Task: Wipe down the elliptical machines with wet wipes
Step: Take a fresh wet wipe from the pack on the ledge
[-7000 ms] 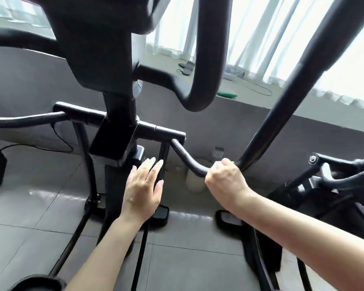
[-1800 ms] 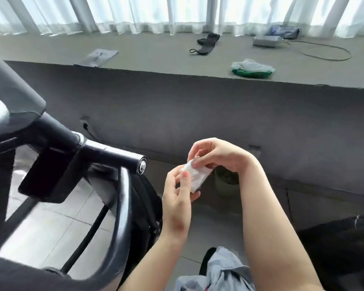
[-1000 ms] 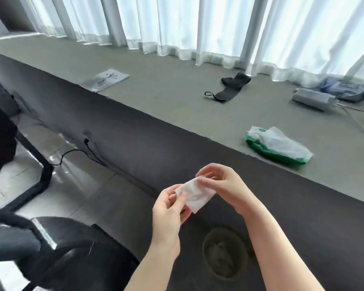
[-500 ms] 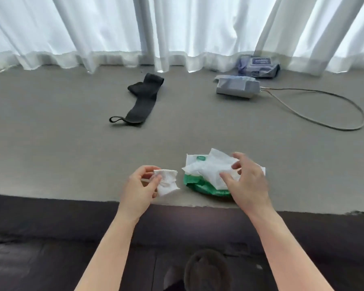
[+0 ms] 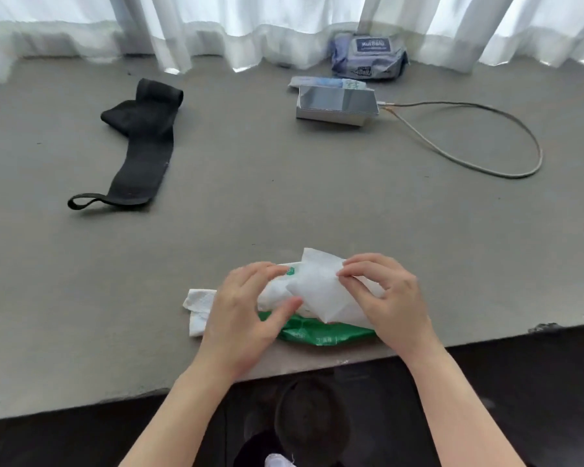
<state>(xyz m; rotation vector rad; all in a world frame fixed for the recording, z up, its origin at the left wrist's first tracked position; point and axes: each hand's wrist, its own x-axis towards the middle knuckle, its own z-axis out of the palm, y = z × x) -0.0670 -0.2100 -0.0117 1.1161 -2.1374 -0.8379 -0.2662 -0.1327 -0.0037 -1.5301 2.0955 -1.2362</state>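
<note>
Stage of task — supply step. No elliptical machine shows in this view, so how much wiping is done cannot be told; judged from the layout, a fresh sheet is being drawn, and wiping is yet to follow.

Green soft-plastic pack of wet wipes (image 5: 321, 333) — lies at the near edge of the grey matte counter (image 5: 284, 203), partly under both hands.

Thin white wet wipe sheet (image 5: 317, 291) — half out of the pack, raised over it.

Crumpled white used wipe (image 5: 198, 306) — on the counter just left of the pack, touching the left hand's edge; looks discarded.

Left hand (image 5: 246, 315) — palm down over the pack's left end, fingers loosely bent, thumb against the sheet's lower edge; whether it grips the sheet or merely steadies the pack cannot be told.

Right hand (image 5: 390, 298) — fingertips (image 5: 346, 276) pinching the sheet's upper right corner, wrist low over the counter edge.
</note>
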